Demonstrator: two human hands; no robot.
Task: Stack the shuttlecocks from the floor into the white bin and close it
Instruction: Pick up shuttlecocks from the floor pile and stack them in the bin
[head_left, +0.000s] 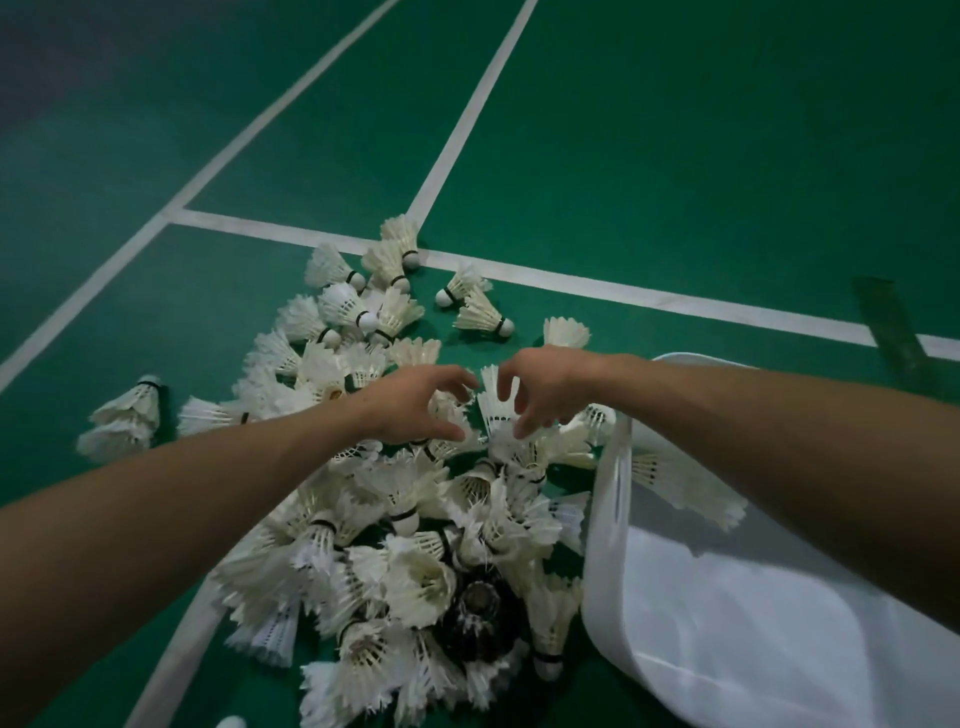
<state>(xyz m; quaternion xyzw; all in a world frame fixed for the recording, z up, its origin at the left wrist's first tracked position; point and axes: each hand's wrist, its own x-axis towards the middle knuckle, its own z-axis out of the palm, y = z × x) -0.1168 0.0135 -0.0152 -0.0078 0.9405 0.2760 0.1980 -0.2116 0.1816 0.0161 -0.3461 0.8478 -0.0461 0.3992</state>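
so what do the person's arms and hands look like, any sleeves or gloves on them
No gloves: the left hand and right hand are bare, with no rings, watch or bands showing. The left forearm and right forearm are bare too, with no sleeve in view up to the edge of the picture. No markings or tape show on them.

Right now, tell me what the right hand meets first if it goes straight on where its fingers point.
Most likely the shuttlecock standing feathers-up just beside it; the curled fingertips of the right hand are almost at its feathers. Depth is unclear, so they may already touch.
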